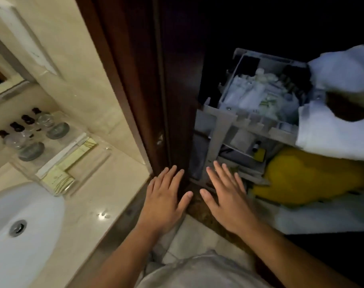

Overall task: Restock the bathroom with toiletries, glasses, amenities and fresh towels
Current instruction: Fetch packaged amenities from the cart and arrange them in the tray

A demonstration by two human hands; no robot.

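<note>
Head view looks down on both hands held flat with fingers spread, gripping nothing: the left hand (166,202) hovers off the right edge of the bench (106,183), and the right hand (226,202) is over the near corner of a grey plastic caddy (218,125).

The fresh stock sits in and around that caddy, beyond the dark wooden door frame (125,80). Its top compartment holds a jumble of pale toiletry tubes and sachets (255,94). These look light and slick, so they are best pinched one at a time or scooped in a loose handful. White towels (343,67) hang over its far right side. They are soft and bulky and likely to unfold, so both hands should go under a fold. A yellow bundle (312,177) lies below them; whether it is cloth or a bag I cannot tell.

On the bench, a clear acrylic tray (102,151) stands toward the back edge, just beyond the white sink (21,215). It carries small dark-capped bottles (28,119), upturned drinking glasses (52,123) and pale boxed amenities (58,179). The glasses are fragile and smooth and would be safest held round the body.

Bare stone lies between the tray and the right edge of the bench, giving room to set things down. The door frame stands between caddy and bench, so anything carried across must go round it. The tray's clear rim is hard to see and could be knocked.
</note>
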